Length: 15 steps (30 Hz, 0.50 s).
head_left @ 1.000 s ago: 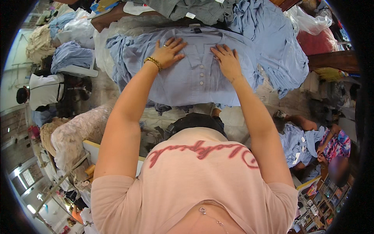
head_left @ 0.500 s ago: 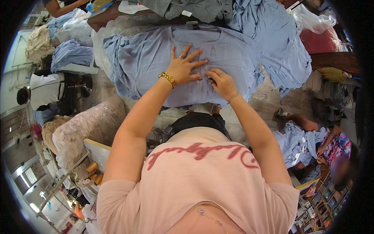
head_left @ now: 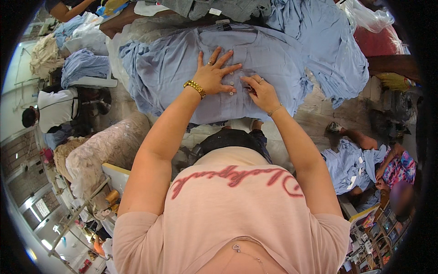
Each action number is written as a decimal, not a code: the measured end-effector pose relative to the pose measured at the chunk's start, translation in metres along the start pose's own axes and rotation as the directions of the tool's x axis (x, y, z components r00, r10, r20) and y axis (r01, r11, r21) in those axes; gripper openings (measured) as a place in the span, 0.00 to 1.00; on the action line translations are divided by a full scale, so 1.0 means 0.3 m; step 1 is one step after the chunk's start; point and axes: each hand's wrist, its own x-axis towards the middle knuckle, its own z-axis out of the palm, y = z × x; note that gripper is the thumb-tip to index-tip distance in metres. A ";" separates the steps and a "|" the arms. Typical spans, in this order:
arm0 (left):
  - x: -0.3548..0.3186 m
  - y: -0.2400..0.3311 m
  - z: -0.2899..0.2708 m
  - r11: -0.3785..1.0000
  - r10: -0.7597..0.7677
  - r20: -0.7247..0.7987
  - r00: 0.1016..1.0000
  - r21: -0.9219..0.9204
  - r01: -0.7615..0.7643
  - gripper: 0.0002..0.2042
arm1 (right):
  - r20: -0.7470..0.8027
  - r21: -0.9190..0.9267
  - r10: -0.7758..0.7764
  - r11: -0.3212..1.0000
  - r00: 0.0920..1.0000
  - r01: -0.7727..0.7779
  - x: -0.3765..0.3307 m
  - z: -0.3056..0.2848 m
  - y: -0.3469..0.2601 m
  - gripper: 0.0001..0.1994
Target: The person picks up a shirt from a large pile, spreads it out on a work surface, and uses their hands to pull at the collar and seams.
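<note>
A light blue button-front garment [head_left: 173, 68] lies spread in front of me, its neckline toward the far side. My left hand [head_left: 213, 75] rests flat on its front with the fingers spread, a gold bracelet on the wrist. Beside my thumb, pale buttons [head_left: 232, 84] run along the placket. Just to the right, my right hand [head_left: 263, 93] is closed in a pinch over the cloth. Something small and dark shows under its fingers, too hidden to name. A dark neck label [head_left: 226, 27] sits at the collar.
More blue garments [head_left: 319, 50] hang at the right, grey cloth [head_left: 196, 8] lies beyond, and clear plastic [head_left: 365, 16] covers a red bundle. A wrapped cream bundle [head_left: 105, 144] stands at left. Seated co-workers are at left [head_left: 57, 109] and right, the latter with blue garments [head_left: 353, 166].
The whole view has shifted slightly. My right hand stays pinched beside the placket with only a small shift; my left hand keeps its spread pose on the garment.
</note>
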 end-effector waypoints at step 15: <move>-0.039 -0.112 0.017 0.764 -0.145 -0.243 0.959 -0.644 -0.048 0.23 | -0.011 0.179 0.309 0.936 0.951 -0.302 -0.017 -0.013 -0.012 0.08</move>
